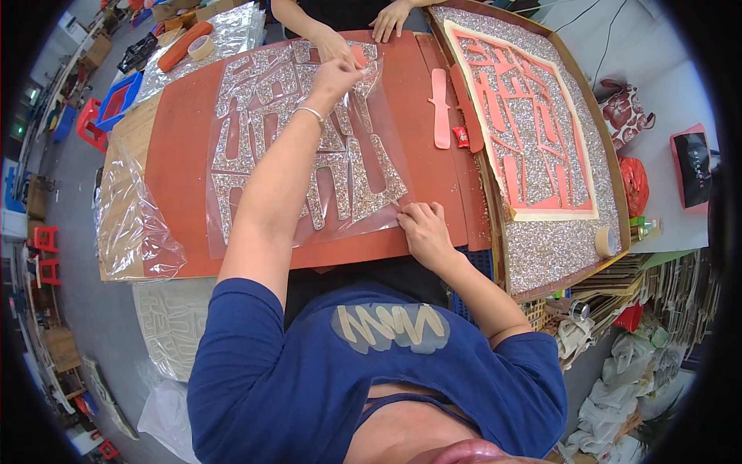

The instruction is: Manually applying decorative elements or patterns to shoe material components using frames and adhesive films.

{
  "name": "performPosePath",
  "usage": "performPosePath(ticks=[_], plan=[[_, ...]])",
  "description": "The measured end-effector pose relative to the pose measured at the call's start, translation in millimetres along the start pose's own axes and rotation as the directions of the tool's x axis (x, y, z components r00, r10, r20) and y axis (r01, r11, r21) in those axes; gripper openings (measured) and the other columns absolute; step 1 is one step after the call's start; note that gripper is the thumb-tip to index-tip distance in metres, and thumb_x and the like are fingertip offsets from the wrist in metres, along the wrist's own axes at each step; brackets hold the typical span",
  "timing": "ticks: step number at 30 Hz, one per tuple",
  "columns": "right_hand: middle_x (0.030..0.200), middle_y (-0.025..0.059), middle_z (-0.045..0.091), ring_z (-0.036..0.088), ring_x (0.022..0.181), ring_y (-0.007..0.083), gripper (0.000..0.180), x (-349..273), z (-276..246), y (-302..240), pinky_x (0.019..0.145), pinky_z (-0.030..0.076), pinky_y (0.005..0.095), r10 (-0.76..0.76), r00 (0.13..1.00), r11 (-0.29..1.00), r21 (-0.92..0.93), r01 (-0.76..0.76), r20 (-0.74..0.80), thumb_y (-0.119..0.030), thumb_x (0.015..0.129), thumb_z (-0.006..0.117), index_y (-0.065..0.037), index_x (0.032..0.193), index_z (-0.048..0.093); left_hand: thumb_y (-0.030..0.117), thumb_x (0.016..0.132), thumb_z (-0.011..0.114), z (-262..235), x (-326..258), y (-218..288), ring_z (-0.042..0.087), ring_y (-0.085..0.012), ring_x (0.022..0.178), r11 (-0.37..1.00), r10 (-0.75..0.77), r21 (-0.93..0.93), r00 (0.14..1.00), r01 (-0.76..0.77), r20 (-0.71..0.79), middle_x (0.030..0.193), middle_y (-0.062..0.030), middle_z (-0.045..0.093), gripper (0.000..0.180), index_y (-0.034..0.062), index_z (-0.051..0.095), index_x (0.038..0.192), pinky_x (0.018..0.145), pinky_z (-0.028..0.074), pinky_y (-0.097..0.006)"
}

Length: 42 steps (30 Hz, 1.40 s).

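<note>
A clear film sheet [274,166] bearing glittery rhinestone shapes lies on the red-brown board [185,178] in front of me. My left arm stretches across it. At the sheet's far right part my left hand [335,82] is closed in a pinch; what its fingertips hold is too small to make out. A pink patch [358,56] shows just beyond them. Beside it a co-worker's hand [332,45] reaches down to the sheet, while the other co-worker's hand [392,20] rests on the board's far edge. My right hand [427,236] has its bent fingers closed on the film's near right corner.
To the right stands a shallow tray [556,271] of loose rhinestones, with a pink cut-out stencil [533,124] in a cream frame on it. A pink spatula-like strip [440,116] and a small red packet [461,137] lie between. Crumpled clear plastic [139,224] covers the board's left end.
</note>
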State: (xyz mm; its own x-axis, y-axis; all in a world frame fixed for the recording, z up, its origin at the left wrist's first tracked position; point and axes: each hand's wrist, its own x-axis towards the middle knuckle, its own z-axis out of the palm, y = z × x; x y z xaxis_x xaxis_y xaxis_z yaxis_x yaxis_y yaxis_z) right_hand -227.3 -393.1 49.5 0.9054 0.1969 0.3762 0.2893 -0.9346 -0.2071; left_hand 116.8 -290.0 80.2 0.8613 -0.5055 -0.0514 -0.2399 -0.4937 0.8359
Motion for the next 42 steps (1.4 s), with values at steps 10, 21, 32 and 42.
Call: performPosePath(ticks=[10, 21, 32, 42], plan=[[0.083, 0.0114, 0.052, 0.050, 0.082, 0.0293, 0.019, -9, -10, 9, 0.077, 0.036, 0.0392, 0.017, 0.999, 0.976, 0.217, -0.005, -0.052, -0.003, 0.072, 0.063, -0.004, 0.088, 0.054, 0.040, 0.081, 0.063, -54, -175, -55, 0.028, -0.0455, 0.129, 0.721, 0.151, 0.693, 0.970, 0.025, -0.192, 0.131, -0.0260, 0.043, 0.049, 0.0008, 0.058, 0.108, 0.104, 0.025, -0.055], [0.120, 0.0205, 0.055, 0.049, 0.116, 0.0346, 0.044, 61, 21, 122, 0.103, 0.029, 0.0508, 0.101, 0.978, 0.899, -0.405, -0.169, -0.185, -0.026, 0.088, 0.053, 0.003, 0.121, 0.050, 0.039, 0.087, 0.059, -48, -347, -122, 0.016, -0.0465, 0.134, 0.742, -0.006, 0.558, 0.837, 0.371, -0.548, 0.141, -0.0256, 0.029, 0.060, -0.0004, 0.043, 0.128, 0.106, 0.013, -0.063], [0.094, 0.0143, 0.056, 0.054, 0.092, 0.0303, 0.029, 111, -30, 173, 0.077, 0.044, 0.0414, 0.409, 0.862, 0.701, -0.502, -0.507, -0.299, -0.022, 0.076, 0.069, -0.004, 0.092, 0.053, 0.040, 0.091, 0.053, -54, -357, -134, 0.016, -0.0436, 0.136, 0.756, -0.034, 0.523, 0.822, 0.393, -0.569, 0.142, -0.0218, 0.033, 0.062, -0.0021, 0.038, 0.133, 0.109, 0.012, -0.058], [0.078, 0.0169, 0.063, 0.063, 0.072, 0.0342, 0.021, 150, 14, 210, 0.063, 0.051, 0.0466, 0.321, 0.909, 0.788, -0.458, -0.412, -0.267, -0.018, 0.087, 0.048, -0.003, 0.085, 0.063, 0.018, 0.087, 0.061, -67, -383, -145, 0.042, -0.0345, 0.118, 0.938, 0.104, 0.271, 0.571, 0.215, -0.815, 0.121, -0.0187, 0.050, 0.038, -0.0013, 0.051, 0.118, 0.103, 0.031, -0.044]])
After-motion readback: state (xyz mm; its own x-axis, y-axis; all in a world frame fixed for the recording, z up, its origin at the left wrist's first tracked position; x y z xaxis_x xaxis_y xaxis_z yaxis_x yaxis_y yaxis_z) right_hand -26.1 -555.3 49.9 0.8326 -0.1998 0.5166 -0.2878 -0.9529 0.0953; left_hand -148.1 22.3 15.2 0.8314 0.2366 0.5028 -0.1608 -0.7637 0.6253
